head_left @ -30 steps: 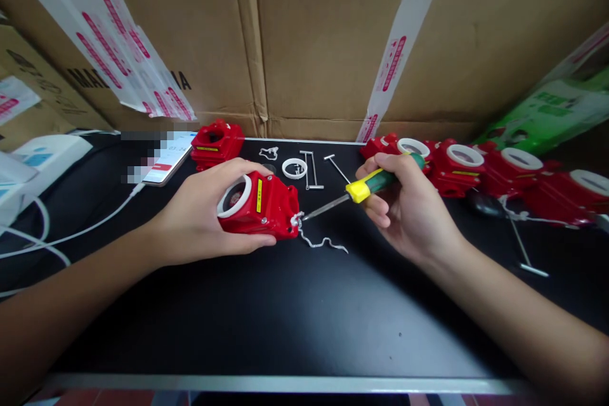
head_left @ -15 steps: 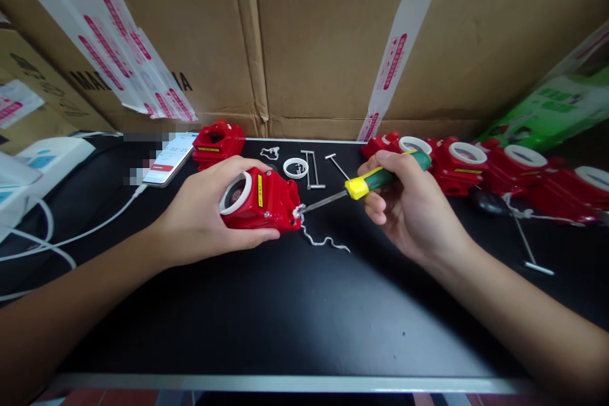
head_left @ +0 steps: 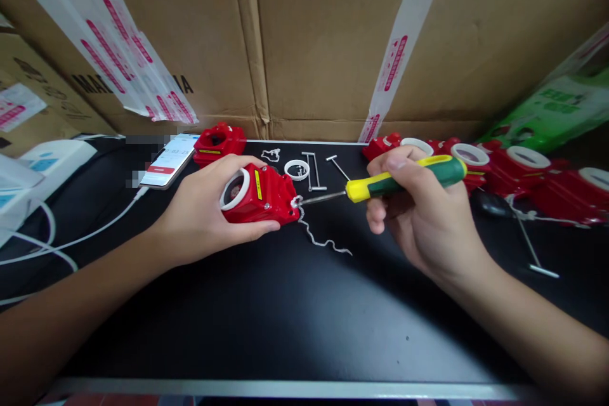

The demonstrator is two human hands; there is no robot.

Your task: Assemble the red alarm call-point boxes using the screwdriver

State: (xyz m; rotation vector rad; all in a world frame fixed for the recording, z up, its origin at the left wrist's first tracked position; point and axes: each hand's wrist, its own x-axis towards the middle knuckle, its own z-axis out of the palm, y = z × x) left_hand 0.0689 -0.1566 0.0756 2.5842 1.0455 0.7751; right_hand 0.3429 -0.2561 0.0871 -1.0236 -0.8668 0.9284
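Observation:
My left hand (head_left: 209,209) is wrapped round a red housing (head_left: 278,187) with a white-rimmed round window and a yellow label, holding it on the black table. A screwdriver (head_left: 404,179) with a green and yellow handle is gripped in my right hand (head_left: 423,209). Its tip meets a white twisted string (head_left: 316,241) at the right end of the housing; how deep the tip sits I cannot tell. The string trails off to the right over the table. Just behind lie a white ring (head_left: 297,170) with small metal bits inside it and thin T-shaped metal rods (head_left: 316,171).
Another red housing (head_left: 219,143) stands at the back left beside a phone (head_left: 169,162) on a white cable. Several red housings (head_left: 504,168) line the right, with another T-shaped rod (head_left: 530,244). A power strip (head_left: 61,162) sits far left. Cardboard boxes (head_left: 309,44) wall the back.
The screwdriver handle has turned in my right hand, now showing more of its green end, and the hand has shifted slightly right. The housing in my left hand has tilted a little.

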